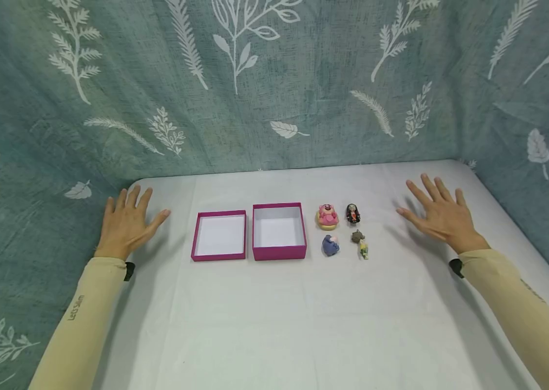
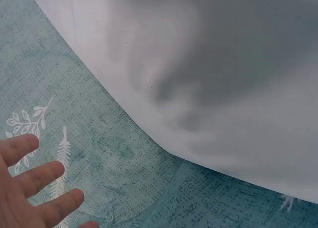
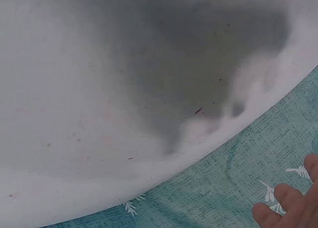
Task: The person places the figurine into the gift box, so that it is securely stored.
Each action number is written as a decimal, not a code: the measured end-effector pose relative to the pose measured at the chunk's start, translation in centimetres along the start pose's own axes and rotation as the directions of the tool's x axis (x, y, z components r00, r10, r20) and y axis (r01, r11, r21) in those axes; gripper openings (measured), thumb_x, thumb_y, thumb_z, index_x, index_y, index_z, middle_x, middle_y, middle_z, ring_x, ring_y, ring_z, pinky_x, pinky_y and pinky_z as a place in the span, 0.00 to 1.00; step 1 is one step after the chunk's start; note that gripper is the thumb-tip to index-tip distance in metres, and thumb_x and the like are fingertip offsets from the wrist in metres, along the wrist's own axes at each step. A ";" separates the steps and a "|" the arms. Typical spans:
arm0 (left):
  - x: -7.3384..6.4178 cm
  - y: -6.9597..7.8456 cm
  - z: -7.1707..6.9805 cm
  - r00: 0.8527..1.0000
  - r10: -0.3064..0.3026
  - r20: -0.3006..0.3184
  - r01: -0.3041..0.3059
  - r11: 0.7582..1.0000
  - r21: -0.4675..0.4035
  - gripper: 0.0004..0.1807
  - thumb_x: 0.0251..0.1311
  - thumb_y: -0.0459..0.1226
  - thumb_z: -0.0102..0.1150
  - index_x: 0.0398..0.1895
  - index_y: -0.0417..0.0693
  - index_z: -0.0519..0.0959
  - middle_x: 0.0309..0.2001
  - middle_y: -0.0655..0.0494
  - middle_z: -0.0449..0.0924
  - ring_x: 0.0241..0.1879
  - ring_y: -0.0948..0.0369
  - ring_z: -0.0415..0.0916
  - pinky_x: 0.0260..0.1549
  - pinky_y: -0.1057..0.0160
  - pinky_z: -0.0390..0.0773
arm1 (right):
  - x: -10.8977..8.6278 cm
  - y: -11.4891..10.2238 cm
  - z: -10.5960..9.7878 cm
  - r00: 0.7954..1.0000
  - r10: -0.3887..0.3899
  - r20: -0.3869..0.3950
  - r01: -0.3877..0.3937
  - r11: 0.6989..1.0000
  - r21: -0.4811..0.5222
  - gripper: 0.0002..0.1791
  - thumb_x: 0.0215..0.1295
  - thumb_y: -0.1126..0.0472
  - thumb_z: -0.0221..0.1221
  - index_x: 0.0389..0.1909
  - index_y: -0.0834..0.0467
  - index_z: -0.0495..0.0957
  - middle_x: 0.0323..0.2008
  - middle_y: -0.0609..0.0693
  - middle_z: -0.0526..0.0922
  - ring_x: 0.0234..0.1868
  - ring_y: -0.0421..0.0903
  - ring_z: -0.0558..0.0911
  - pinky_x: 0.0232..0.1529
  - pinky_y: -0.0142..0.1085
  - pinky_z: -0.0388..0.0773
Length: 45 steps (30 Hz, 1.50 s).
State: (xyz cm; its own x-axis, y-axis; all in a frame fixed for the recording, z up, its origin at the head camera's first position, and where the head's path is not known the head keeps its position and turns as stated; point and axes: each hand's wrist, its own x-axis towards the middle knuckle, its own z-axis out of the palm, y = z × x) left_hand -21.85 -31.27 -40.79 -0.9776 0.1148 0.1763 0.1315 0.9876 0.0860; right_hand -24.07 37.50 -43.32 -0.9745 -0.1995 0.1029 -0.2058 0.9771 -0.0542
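Your left hand [image 1: 126, 225] and right hand [image 1: 442, 214] are both spread, fingers apart and gripping nothing, near opposite edges of the white cloth-covered table [image 1: 250, 325]. Between them, left of centre, you have a shallow square magenta tray with a white inside [image 1: 218, 257], probably a lid, and just beside it a deeper square magenta box [image 1: 279, 253], its white floor facing up. Right of the box lie the small figurines: a pink bear-like figure on a yellow base [image 1: 327, 216], a black-haired figure with a red front [image 1: 353, 214], a rounded blue-grey figure [image 1: 330, 245], and a brown lump [image 1: 357, 236] right above a slim yellow-green figure [image 1: 364, 249]; you cannot tell whether those last two are joined. As far as shows, no handling is under way: every figurine sits outside the box, the tray lies apart from your fingers, and any work with these pieces seems left to do.
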 end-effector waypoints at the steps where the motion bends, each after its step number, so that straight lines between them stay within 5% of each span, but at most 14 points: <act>1: 0.0 0.0 0.0 1.000 0.001 -0.004 -0.001 1.000 0.000 0.48 0.65 0.69 0.37 0.75 0.42 0.56 0.74 0.32 0.51 0.71 0.31 0.47 0.66 0.27 0.42 | 0.0 -0.1 0.0 1.000 -0.002 -0.002 0.002 1.000 -0.001 0.45 0.67 0.29 0.44 0.79 0.42 0.42 0.79 0.58 0.40 0.77 0.65 0.44 0.67 0.72 0.37; 5: -0.4 0.5 0.0 0.999 0.016 -0.049 -0.016 1.000 0.000 0.46 0.66 0.67 0.39 0.74 0.41 0.58 0.73 0.33 0.55 0.69 0.33 0.53 0.66 0.29 0.49 | -0.1 -0.5 0.0 1.000 -0.015 0.000 0.015 1.000 -0.006 0.45 0.68 0.29 0.44 0.79 0.43 0.42 0.79 0.58 0.40 0.77 0.65 0.44 0.69 0.70 0.38; 9: -0.9 1.7 0.2 0.982 0.049 -0.182 -0.059 0.997 -0.050 0.38 0.68 0.61 0.45 0.68 0.39 0.67 0.65 0.35 0.67 0.62 0.37 0.66 0.58 0.35 0.63 | -0.2 -1.4 0.1 0.998 -0.052 -0.023 0.052 0.999 0.007 0.45 0.68 0.31 0.46 0.79 0.44 0.43 0.78 0.58 0.42 0.77 0.65 0.46 0.69 0.69 0.43; 11: -1.0 2.6 0.2 0.958 0.076 -0.276 -0.103 0.991 -0.085 0.32 0.68 0.56 0.49 0.60 0.37 0.73 0.57 0.37 0.74 0.55 0.39 0.71 0.52 0.38 0.68 | -0.2 -2.1 0.0 0.995 -0.082 -0.049 0.083 0.996 0.023 0.44 0.68 0.32 0.48 0.79 0.45 0.46 0.78 0.58 0.45 0.76 0.64 0.49 0.69 0.68 0.46; 16: -1.1 5.2 0.2 0.868 0.171 -0.467 -0.258 0.958 -0.129 0.20 0.67 0.47 0.51 0.42 0.36 0.78 0.40 0.41 0.79 0.40 0.43 0.75 0.41 0.44 0.72 | -0.1 -4.1 -0.1 0.978 -0.178 -0.111 0.189 0.978 0.093 0.42 0.68 0.38 0.54 0.77 0.50 0.53 0.77 0.58 0.52 0.75 0.63 0.55 0.69 0.64 0.52; 23: -1.0 8.6 0.3 0.779 0.307 -0.547 -0.445 0.885 -0.138 0.15 0.68 0.39 0.44 0.36 0.38 0.78 0.33 0.45 0.77 0.33 0.48 0.73 0.34 0.51 0.72 | 0.5 -6.6 0.1 0.940 -0.322 -0.112 0.338 0.923 0.186 0.39 0.68 0.46 0.58 0.75 0.58 0.58 0.75 0.58 0.57 0.73 0.62 0.60 0.68 0.60 0.57; 27: -0.9 10.0 0.4 0.752 0.349 -0.559 -0.506 0.849 -0.151 0.15 0.67 0.37 0.42 0.36 0.38 0.79 0.31 0.48 0.76 0.32 0.51 0.72 0.34 0.53 0.71 | 0.9 -8.0 0.0 0.928 -0.358 -0.104 0.372 0.906 0.203 0.39 0.68 0.47 0.58 0.74 0.59 0.59 0.73 0.59 0.60 0.72 0.62 0.61 0.69 0.59 0.57; 40: -0.4 14.0 -0.1 0.746 0.422 -0.516 -0.597 0.766 -0.237 0.16 0.66 0.41 0.43 0.43 0.40 0.78 0.38 0.50 0.80 0.39 0.54 0.75 0.42 0.54 0.75 | 2.9 -11.3 0.2 0.918 -0.396 0.030 0.373 0.884 0.284 0.39 0.69 0.44 0.57 0.74 0.59 0.60 0.73 0.60 0.60 0.73 0.61 0.59 0.70 0.61 0.53; 45: 0.0 15.2 -0.1 0.786 0.442 -0.432 -0.583 0.761 -0.283 0.20 0.65 0.45 0.48 0.52 0.41 0.77 0.45 0.51 0.79 0.47 0.54 0.75 0.52 0.54 0.75 | 3.7 -12.3 0.5 0.903 -0.422 0.082 0.384 0.878 0.286 0.40 0.68 0.42 0.57 0.73 0.59 0.60 0.73 0.60 0.60 0.74 0.61 0.59 0.71 0.61 0.52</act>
State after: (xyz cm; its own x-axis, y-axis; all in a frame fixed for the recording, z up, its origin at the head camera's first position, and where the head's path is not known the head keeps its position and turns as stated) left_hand -19.82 -16.26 -39.36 -0.6395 0.4803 0.6003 0.7168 0.6547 0.2399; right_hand -25.22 24.71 -42.79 -0.8003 -0.5986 0.0346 -0.5808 0.7596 -0.2926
